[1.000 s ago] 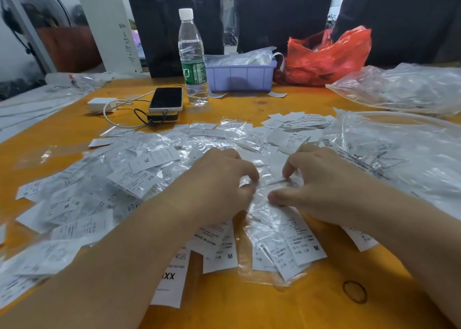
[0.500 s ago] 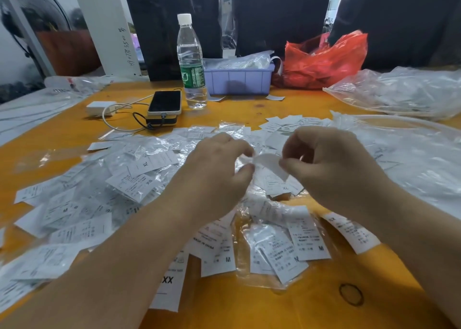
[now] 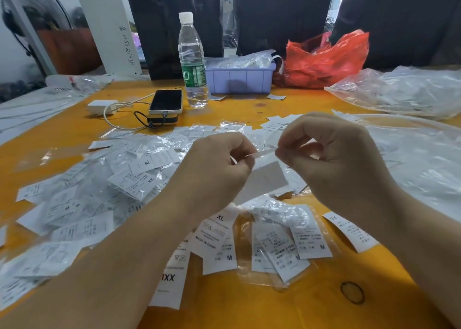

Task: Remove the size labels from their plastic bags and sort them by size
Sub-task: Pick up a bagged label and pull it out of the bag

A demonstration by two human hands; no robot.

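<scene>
Head-worn view, forward-down, close over table (image 3: 249, 308)

A clear plastic water bottle (image 3: 192, 62) with a white cap and green label stands upright on the orange table (image 3: 287, 303). Just left of it, a black smartphone (image 3: 166, 102) lies on a dark power bank (image 3: 163, 120), near a white charger block (image 3: 101, 106) with a looped cable. A crumpled red plastic bag (image 3: 324, 59) sits at the back.

On my orange counter (image 3: 287, 303), the heap of white size labels in clear bags (image 3: 99, 191) lies left; behind it sits the black phone (image 3: 166, 101), the clear water bottle (image 3: 192, 62) right of it, then the lilac plastic bin (image 3: 240, 79).
</scene>
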